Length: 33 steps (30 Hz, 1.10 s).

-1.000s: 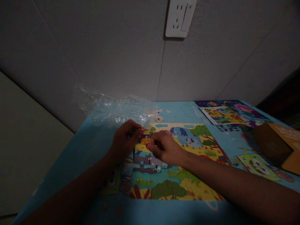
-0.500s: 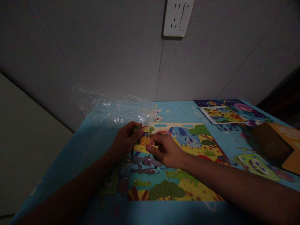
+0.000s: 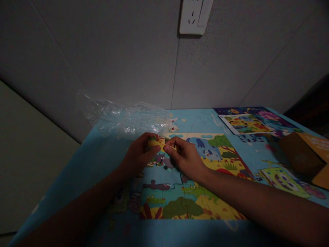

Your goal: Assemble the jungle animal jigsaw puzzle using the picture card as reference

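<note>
A plain grey panelled wall stands behind a table with a light blue printed covering, all in dim light. Taking the two hands as the dial's centre and twelve as the far side, the left hand is at nine, its grip narrow, thumb and fingers pinching a section of puzzle pieces. The right hand is at three, its grip also narrow on that section's other side, thumb and forefinger pressed together. The section, showing part of a purple hippo, is tilted, and bare blue covering shows just below it at six. The rest of the animal puzzle lies flat from about one round to half past six, elephants near three, crocodiles toward five and six. Farther out, crumpled clear plastic wrap lies at ten to eleven, a picture sheet between two and three, an orange box at three, and a white wall socket sits between twelve and one
</note>
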Each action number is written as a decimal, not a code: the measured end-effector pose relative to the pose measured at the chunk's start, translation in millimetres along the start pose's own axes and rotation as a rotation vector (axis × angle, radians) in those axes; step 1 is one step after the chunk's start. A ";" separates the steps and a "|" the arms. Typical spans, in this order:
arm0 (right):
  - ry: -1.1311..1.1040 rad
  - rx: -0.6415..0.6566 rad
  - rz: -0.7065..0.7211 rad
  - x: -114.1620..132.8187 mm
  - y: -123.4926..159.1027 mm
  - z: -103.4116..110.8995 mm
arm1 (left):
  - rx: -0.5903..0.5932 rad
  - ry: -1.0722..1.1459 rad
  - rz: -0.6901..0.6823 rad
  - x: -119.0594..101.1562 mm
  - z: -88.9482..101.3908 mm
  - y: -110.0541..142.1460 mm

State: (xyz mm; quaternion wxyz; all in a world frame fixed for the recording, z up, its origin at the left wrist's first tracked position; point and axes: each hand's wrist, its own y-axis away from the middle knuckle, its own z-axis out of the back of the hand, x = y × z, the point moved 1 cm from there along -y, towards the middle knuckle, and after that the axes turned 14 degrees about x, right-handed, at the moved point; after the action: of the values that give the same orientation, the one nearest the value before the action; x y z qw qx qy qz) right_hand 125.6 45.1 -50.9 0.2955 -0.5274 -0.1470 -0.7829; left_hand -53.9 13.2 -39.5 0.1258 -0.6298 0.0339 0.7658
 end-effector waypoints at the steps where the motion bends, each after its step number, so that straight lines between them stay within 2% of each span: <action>1: -0.013 -0.004 0.018 0.4 0.1 -0.2 | -0.026 0.014 -0.001 -0.4 0.4 -0.1; 8: -0.137 -0.041 0.158 2.7 2.6 -1.2 | -0.141 0.119 0.013 -3.1 4.6 1.5; 13: -0.219 0.000 0.297 6.6 7.3 -1.8 | -0.005 0.392 0.069 1.4 0.6 3.4; 16: -0.223 -0.025 0.334 8.0 8.9 -2.6 | 0.016 0.457 0.103 -0.1 -1.7 4.0; 20: -0.216 -0.110 0.333 9.0 8.1 -1.5 | 0.007 0.210 0.070 -6.5 -1.7 5.0; 22: -0.232 -0.115 0.310 9.1 7.3 -0.6 | 0.005 0.049 0.028 -8.5 -1.0 5.9; 24: -0.253 -0.098 0.294 8.7 6.7 -0.2 | 0.001 -0.005 -0.006 -8.0 -0.2 6.6; 27: -0.330 -0.046 0.323 7.3 6.7 -1.8 | 0.036 0.135 0.013 -3.2 0.2 6.7; 30: -0.435 0.038 0.364 6.0 7.4 -5.6 | 0.132 0.363 0.057 1.2 -0.3 5.9; 33: -0.481 0.082 0.381 5.3 7.9 -8.5 | 0.194 0.488 0.089 2.2 -0.4 5.4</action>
State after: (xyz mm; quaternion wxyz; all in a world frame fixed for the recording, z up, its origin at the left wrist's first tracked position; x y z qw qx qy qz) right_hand 122.8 32.6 -50.1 0.4147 -0.7033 -0.1426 -0.5595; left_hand -55.2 8.3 -42.4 0.1399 -0.7788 0.1639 0.5891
